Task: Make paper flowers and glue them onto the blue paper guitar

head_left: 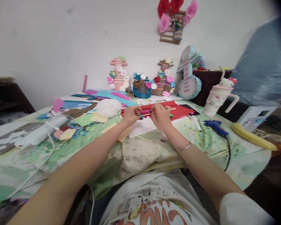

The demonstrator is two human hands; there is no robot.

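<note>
My left hand [131, 114] and my right hand [160, 116] are close together over the middle of the table, fingers pinched. Between them runs a magenta strip [145, 112], apparently paper, with a thin wooden stick along its lower edge; both hands grip this strip. A small blue piece shows at my left fingertips, and a bit of green sticks out by my right hand. Under and behind the hands lie red paper [181, 112] and a white sheet [142, 127]. A ball of white string [109, 108] sits just left of my left hand.
A blue glue gun [214, 126], a banana [253, 136] and a tumbler [215, 100] stand or lie at right. At left are a white power strip [41, 131], cords and paper scraps. Flower-decorated paper instruments [142, 89] lean along the wall.
</note>
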